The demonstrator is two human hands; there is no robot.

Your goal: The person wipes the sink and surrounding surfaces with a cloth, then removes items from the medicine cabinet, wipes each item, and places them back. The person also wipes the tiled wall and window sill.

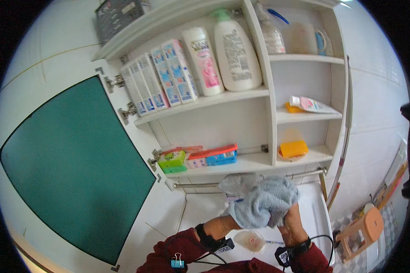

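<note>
A crumpled grey-blue terry cloth (266,204) is bunched up between my two hands, above the white washbasin (316,211). My left hand (227,226) reaches into the cloth from its lower left; folds cover the fingers. From the lower right, my right hand (292,218) grips the same cloth, its fingers also hidden. Just behind the cloth, a clear plastic bag (239,183) hangs by the metal towel rail (201,186). Below the hands, a pale oval item with reddish marks (250,241) lies in the basin, and a thin blue handle (275,242) shows beside it.
An open white wall cabinet (212,128) holds several toothpaste boxes (172,73), a shampoo bottle (205,61), a pump bottle (237,54), red combs (213,151) and a tube (314,104). Its mirrored door (78,170) swings out left. An orange plastic stool (362,228) stands at right.
</note>
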